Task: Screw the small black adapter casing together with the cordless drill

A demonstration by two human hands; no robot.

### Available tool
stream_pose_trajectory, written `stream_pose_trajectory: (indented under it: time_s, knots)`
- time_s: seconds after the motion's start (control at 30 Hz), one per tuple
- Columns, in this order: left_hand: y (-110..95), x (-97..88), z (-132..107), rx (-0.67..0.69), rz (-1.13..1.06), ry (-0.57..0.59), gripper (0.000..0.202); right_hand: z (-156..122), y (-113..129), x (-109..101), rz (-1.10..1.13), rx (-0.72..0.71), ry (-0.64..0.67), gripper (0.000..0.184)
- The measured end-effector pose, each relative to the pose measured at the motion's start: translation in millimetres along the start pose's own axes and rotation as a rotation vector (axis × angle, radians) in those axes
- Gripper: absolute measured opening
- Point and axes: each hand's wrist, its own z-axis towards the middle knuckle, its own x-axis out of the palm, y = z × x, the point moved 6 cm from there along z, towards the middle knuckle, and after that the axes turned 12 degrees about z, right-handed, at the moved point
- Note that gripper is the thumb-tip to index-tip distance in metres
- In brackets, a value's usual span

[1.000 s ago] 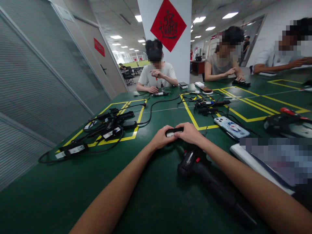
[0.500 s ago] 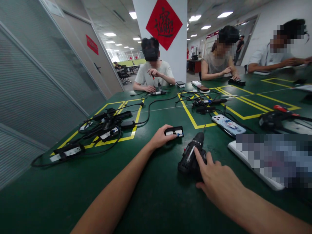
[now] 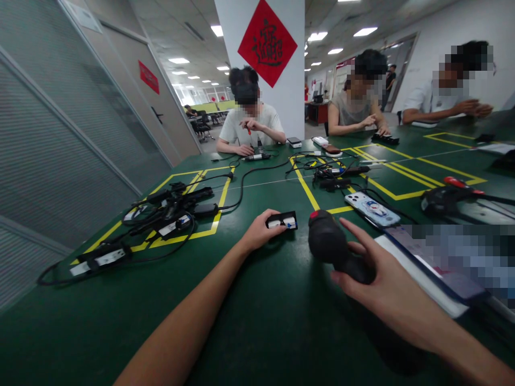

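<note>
The left hand [image 3: 257,233] rests on the green counter [image 3: 261,321] near the scene's centre, its grip closed on the left end of a small adapter block [image 3: 282,221]. The block is a flat black rectangular unit with a white label panel on its upper face; the label carries a small blue mark toward the right end. It lies on the counter just near of a yellow floor-tape line [image 3: 306,187].

The right hand [image 3: 378,287] is just right of the block, its grip wrapped around the handle of a black power screwdriver [image 3: 332,246]. The tool is raised off the counter, its rounded body toward the block, with a red button at its far end.

A phone [image 3: 372,209] in a patterned case lies to the far right. A cluster of black cabled adapters [image 3: 169,212] occupies the left marked bay.
</note>
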Motion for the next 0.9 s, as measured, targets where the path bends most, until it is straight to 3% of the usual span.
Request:
stream_pose_trajectory:
  time_s: [0.03,0.13,0.2,0.5,0.67,0.9]
  knots:
    - [0,0.1,0,-0.001,0.004,-0.005,0.048,2,4,-3,0.109,-0.016,-0.019,0.068]
    - [0,0.1,0,0.002,0.011,-0.012,0.048,10,6,9,0.44,0.009,0.162,0.034]
    - [-1,0.0,-1,0.01,0.014,-0.008,0.048,16,2,17,0.526,0.059,0.222,0.022]
    - [1,0.2,-1,0.013,-0.005,0.012,0.048,15,-7,5,0.26,0.0,0.157,0.02]
    - [1,0.5,-1,0.019,-0.03,0.005,0.048,11,-10,2,0.293,0.085,0.156,0.026]
    - [3,-3.2,4,-0.004,-0.014,-0.018,0.047,3,-17,11,0.392,0.167,0.229,0.018]
